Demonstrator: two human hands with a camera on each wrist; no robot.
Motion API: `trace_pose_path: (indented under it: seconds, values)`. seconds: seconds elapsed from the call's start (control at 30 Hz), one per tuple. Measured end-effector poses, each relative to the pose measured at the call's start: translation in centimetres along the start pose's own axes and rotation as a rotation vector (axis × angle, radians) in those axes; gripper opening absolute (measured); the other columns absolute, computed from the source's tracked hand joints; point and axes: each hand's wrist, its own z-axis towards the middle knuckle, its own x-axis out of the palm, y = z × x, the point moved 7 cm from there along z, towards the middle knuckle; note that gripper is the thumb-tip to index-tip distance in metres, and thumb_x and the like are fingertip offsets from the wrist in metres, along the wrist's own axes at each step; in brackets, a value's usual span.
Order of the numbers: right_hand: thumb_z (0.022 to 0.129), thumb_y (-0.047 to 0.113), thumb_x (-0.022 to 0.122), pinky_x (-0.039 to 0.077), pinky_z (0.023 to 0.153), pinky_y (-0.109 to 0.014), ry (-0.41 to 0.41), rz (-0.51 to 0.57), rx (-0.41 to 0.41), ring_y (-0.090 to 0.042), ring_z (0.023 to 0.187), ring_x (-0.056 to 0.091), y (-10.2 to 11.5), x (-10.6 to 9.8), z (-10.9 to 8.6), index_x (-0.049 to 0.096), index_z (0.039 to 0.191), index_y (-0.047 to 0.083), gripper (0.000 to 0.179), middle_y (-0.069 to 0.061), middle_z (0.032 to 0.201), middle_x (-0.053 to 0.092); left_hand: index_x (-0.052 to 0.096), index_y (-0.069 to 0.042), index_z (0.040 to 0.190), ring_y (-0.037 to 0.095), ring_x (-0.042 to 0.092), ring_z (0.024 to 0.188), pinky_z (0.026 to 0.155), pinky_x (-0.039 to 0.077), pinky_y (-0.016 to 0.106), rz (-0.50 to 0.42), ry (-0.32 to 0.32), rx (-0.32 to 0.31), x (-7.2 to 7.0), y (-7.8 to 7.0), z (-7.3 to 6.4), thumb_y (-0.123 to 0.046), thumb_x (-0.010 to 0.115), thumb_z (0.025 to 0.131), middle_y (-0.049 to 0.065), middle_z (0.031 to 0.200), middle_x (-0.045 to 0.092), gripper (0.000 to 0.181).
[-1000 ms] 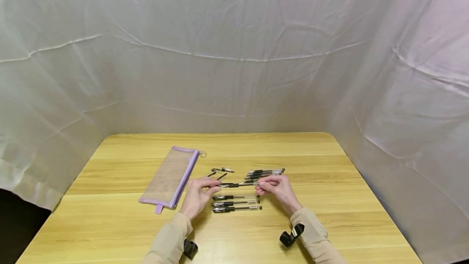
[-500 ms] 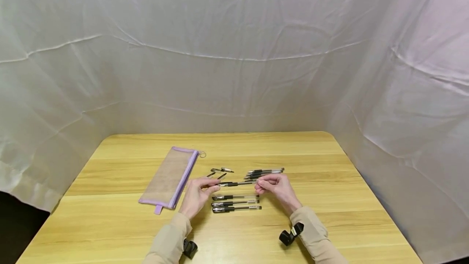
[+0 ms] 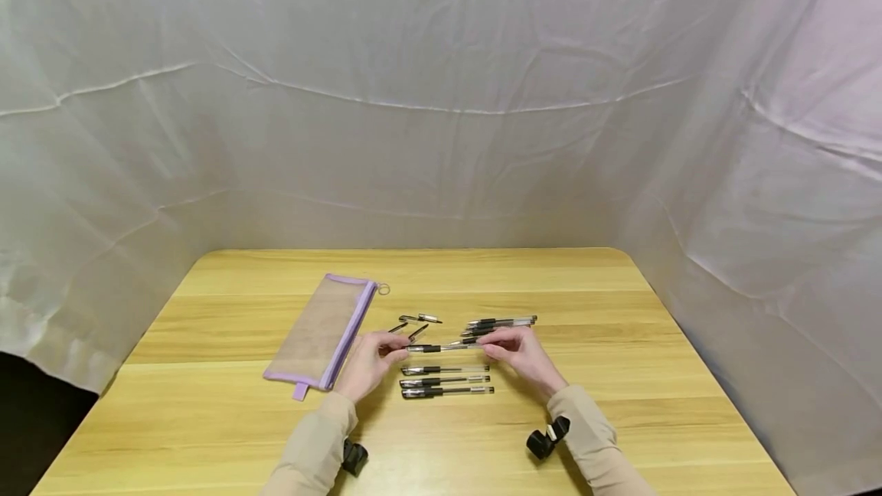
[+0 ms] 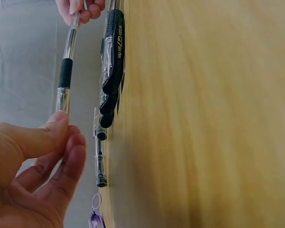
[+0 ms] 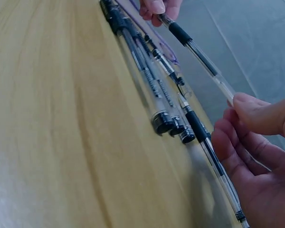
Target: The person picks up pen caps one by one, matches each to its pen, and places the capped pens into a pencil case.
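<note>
Both hands hold one clear gel pen with a black grip level above the table. My left hand pinches its capped end between thumb and fingers, as the left wrist view shows close up. At the tail end, thumb and fingertips of my right hand grip the clear barrel. Nearer me lie three capped gel pens in parallel, caps to the left. Several uncapped pens lie bunched beyond the right hand, partly hidden by it. Beyond the left fingers are small loose caps.
A mesh pencil case with purple edging lies left of the left hand, its zip side toward the pens. A ring hangs off its far corner. Pale grey fabric encloses the wooden table at the back and sides.
The held pen and the fingertips of both hands have shifted slightly left. Both grips stay on the pen, and the pens on the table lie as before.
</note>
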Motion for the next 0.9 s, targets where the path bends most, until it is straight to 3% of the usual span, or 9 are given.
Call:
trace_pose_path:
  seconds: [0.13,0.33,0.57,0.7,0.9]
  values:
    - [0.089,0.007,0.073,0.054,0.079,-0.017,-0.022,-0.102,-0.024,-0.004,0.086,0.064,0.0,0.0,0.1,0.075,0.106,-0.001,0.019,-0.020,0.106,0.074,0.078,-0.005,0.095,0.021,0.070,0.087,0.081,0.059,0.031,0.038,0.041,-0.001,0.4,0.2,0.2,-0.003,0.076,0.085,0.007,0.096,0.078,0.011]
    - [0.085,0.009,0.077,0.054,0.078,-0.018,-0.062,-0.260,-0.028,-0.007,0.082,0.067,-0.1,0.3,0.3,0.078,0.095,0.007,0.010,-0.011,0.095,0.077,0.077,-0.009,0.088,0.009,0.060,0.073,0.069,0.051,0.021,0.063,0.089,-0.015,0.9,0.4,0.5,-0.003,0.078,0.082,0.002,0.085,0.075,0.008]
    - [0.083,0.010,0.080,0.050,0.072,-0.019,-0.080,-0.430,-0.117,-0.006,0.079,0.061,0.6,0.6,0.3,0.079,0.089,0.012,0.006,-0.002,0.088,0.075,0.077,-0.004,0.091,0.010,0.061,0.072,0.067,0.052,0.021,0.076,0.128,-0.024,1.2,0.5,0.5,-0.001,0.078,0.082,0.004,0.082,0.075,0.009]
    - [0.082,0.009,0.080,0.048,0.067,-0.019,-0.080,-0.461,-0.147,-0.005,0.076,0.058,0.8,0.6,0.3,0.080,0.087,0.011,0.005,-0.002,0.085,0.073,0.077,-0.003,0.091,0.011,0.061,0.073,0.067,0.051,0.021,0.074,0.132,-0.030,1.3,0.5,0.5,0.001,0.077,0.082,0.006,0.084,0.075,0.010]
    - [0.082,0.010,0.081,0.047,0.069,-0.018,-0.073,-0.471,-0.121,-0.003,0.076,0.057,0.7,0.7,0.3,0.080,0.087,0.012,0.005,0.001,0.085,0.072,0.077,-0.003,0.090,0.011,0.062,0.073,0.067,0.051,0.022,0.076,0.127,-0.026,1.3,0.4,0.5,0.002,0.077,0.082,0.006,0.085,0.075,0.010]
